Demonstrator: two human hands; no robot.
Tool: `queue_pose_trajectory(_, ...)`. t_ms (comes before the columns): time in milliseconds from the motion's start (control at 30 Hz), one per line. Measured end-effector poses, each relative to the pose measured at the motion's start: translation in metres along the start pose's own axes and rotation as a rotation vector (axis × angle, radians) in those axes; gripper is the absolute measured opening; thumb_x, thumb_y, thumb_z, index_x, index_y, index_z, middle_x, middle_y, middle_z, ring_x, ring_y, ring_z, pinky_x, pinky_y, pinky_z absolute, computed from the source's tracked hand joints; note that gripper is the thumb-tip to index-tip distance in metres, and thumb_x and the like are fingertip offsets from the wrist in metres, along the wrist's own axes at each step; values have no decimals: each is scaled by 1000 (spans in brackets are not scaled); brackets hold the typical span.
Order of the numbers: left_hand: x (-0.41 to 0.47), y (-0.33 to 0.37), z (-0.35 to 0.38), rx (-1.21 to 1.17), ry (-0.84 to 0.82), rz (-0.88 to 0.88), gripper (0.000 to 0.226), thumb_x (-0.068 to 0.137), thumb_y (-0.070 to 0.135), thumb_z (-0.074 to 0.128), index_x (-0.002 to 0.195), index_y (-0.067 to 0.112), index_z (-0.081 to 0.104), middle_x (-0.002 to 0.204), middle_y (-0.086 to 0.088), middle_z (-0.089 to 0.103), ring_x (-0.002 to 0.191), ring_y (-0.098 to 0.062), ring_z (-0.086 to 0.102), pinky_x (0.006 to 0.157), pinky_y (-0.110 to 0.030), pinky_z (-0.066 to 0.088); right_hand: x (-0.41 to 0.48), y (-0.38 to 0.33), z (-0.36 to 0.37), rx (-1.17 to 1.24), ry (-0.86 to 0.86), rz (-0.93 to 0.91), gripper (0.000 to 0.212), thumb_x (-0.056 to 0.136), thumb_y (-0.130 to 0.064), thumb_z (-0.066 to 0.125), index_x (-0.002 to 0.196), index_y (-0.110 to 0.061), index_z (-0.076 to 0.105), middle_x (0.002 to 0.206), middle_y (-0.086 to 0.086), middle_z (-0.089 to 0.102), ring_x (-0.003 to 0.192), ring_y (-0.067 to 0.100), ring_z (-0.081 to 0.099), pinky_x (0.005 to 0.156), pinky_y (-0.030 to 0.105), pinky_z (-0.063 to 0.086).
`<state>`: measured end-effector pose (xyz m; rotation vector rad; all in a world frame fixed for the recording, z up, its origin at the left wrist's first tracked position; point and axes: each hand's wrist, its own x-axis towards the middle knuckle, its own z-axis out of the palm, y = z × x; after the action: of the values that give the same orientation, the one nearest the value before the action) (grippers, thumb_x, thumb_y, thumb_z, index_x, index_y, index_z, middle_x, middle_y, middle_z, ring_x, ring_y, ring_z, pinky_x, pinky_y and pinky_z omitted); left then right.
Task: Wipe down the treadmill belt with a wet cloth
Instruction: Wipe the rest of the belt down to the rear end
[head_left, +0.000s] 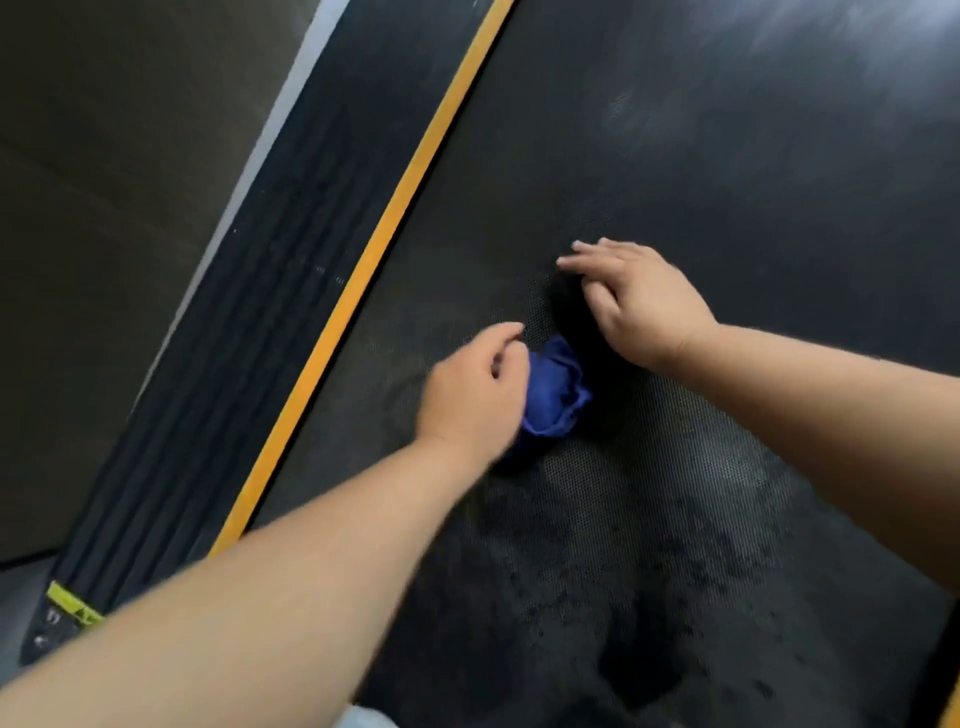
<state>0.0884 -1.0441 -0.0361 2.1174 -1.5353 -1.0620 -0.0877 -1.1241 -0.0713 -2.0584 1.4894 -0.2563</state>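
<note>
The black textured treadmill belt (701, 182) fills most of the view, with damp dark patches near the bottom. A bunched blue cloth (556, 389) lies on the belt at the centre. My left hand (475, 392) grips the cloth from its left side, fingers curled round it. Just above and to the right, my right hand (636, 304) hovers palm down with fingers stretched out flat over the belt, apart from the cloth. The cloth's left part is hidden under my left hand.
A yellow stripe (363, 270) runs diagonally along the belt's left edge. Beside it lies the ribbed black side rail (249, 332) with a grey trim and a yellow-green label (72, 605) at its lower end. Dark floor (104, 182) lies to the left.
</note>
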Motion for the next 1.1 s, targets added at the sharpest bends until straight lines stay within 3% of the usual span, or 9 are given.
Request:
queue_pose_trajectory(67, 36, -9, -33, 203, 42, 111, 25, 95, 31, 47, 109, 27, 67, 108, 3, 69, 104, -19, 60, 88, -27, 45, -25, -13, 2, -50, -21, -79, 50, 88, -41, 33, 126, -24, 60, 138, 5, 53, 129, 28, 46, 112, 37, 30)
queue_pose_trajectory(133, 74, -16, -59, 480, -78, 302, 30, 93, 29, 50, 121, 26, 62, 124, 0, 62, 117, -23, 53, 98, -33, 42, -52, -32, 14, -127, -70, -225, 51, 86, -48, 39, 127, -26, 60, 137, 7, 54, 123, 31, 52, 107, 42, 38)
queue_pose_trajectory(300, 142, -15, -89, 1381, -508, 790, 88, 83, 61, 57, 152, 35, 9, 160, -7, -4, 147, -25, 3, 116, -45, 12, -70, -47, 55, -233, -107, -247, 48, 77, -39, 70, 122, -24, 62, 133, 9, 57, 115, 42, 53, 84, 50, 52)
queue_pose_trajectory(433, 143, -20, -84, 1386, -587, 754, 120, 66, 77, 60, 152, 28, -9, 154, -26, -14, 146, -37, 3, 115, -56, 9, -66, -53, 73, -182, 90, 34, 39, 82, -36, 51, 116, -23, 63, 133, 7, 55, 112, 39, 51, 86, 48, 50)
queue_pose_trajectory(600, 122, -4, -40, 1258, -510, 556, 141, 47, 89, 60, 149, 27, -14, 150, -37, -6, 142, -49, 2, 115, -57, 11, -28, -68, 68, -2, 442, 665, 55, 77, -23, 65, 130, -21, 52, 142, -3, 46, 118, 29, 41, 95, 40, 39)
queue_pose_trajectory(733, 136, 20, -28, 1261, -488, 763, 134, 54, 80, 67, 152, 25, -7, 158, -16, -13, 146, -35, -6, 113, -62, 10, -69, -94, 104, -43, 462, 370, 48, 66, -23, 69, 113, -16, 65, 124, 1, 62, 105, 30, 54, 83, 42, 50)
queue_pose_trajectory(833, 142, 28, -23, 1229, -624, 716, 138, 52, 71, 76, 150, 31, -13, 156, -7, -25, 145, -35, -14, 108, -67, 18, -85, -68, 93, -131, 374, 121, 41, 70, -25, 63, 111, -18, 68, 117, 1, 66, 96, 29, 60, 76, 38, 53)
queue_pose_trajectory(1000, 141, 29, -20, 1218, -635, 697, 141, 49, 65, 82, 150, 33, -11, 156, -8, -25, 144, -38, -13, 104, -70, 25, -48, 7, 30, -142, 548, 712, 38, 82, -21, 56, 120, -26, 63, 132, -4, 53, 117, 30, 44, 92, 39, 40)
queue_pose_trajectory(1100, 141, 30, -19, 1210, -625, 705, 139, 49, 71, 78, 150, 34, -10, 157, -9, -22, 144, -39, -11, 104, -68, 27, -56, -13, 41, -83, 607, 688, 36, 76, -19, 60, 111, -25, 68, 123, -1, 60, 110, 33, 49, 88, 41, 43)
